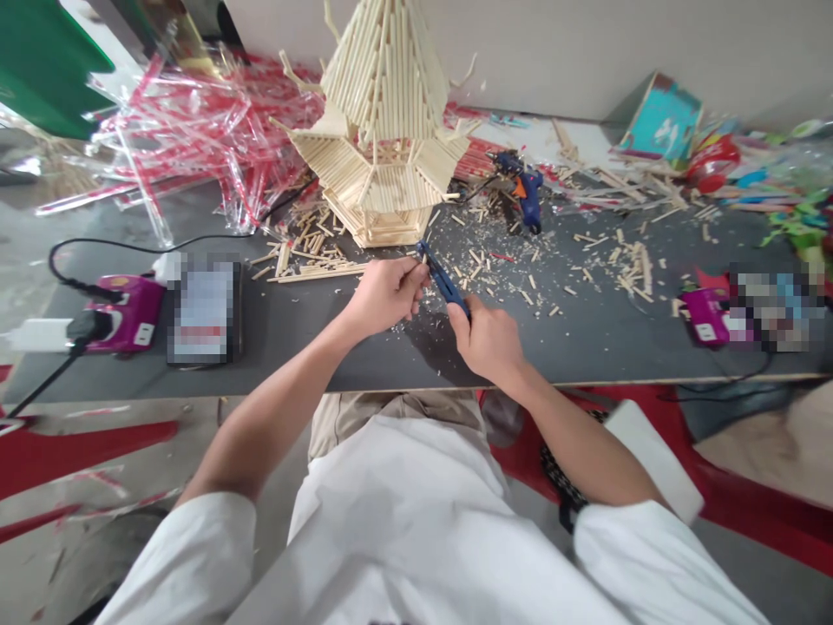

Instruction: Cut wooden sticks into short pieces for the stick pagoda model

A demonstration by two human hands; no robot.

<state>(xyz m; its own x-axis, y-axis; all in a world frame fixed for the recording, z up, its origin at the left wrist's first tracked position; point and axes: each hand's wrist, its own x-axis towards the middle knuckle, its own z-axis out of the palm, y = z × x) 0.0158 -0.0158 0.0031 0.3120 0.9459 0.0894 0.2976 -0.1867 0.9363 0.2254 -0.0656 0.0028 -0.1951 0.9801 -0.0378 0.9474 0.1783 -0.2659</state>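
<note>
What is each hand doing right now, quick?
Left hand: closed, pinching what looks like a small wooden stick.
Right hand: closed around the handles of the blue pliers.

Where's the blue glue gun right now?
In the head view, it's right of centre: the glue gun lies on the dark table, just right of the stick model and beyond the right hand.

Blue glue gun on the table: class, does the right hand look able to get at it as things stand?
Probably not straight away: the right hand holds the blue pliers. Otherwise the way to the glue gun looks free, with only small stick pieces between.
</note>
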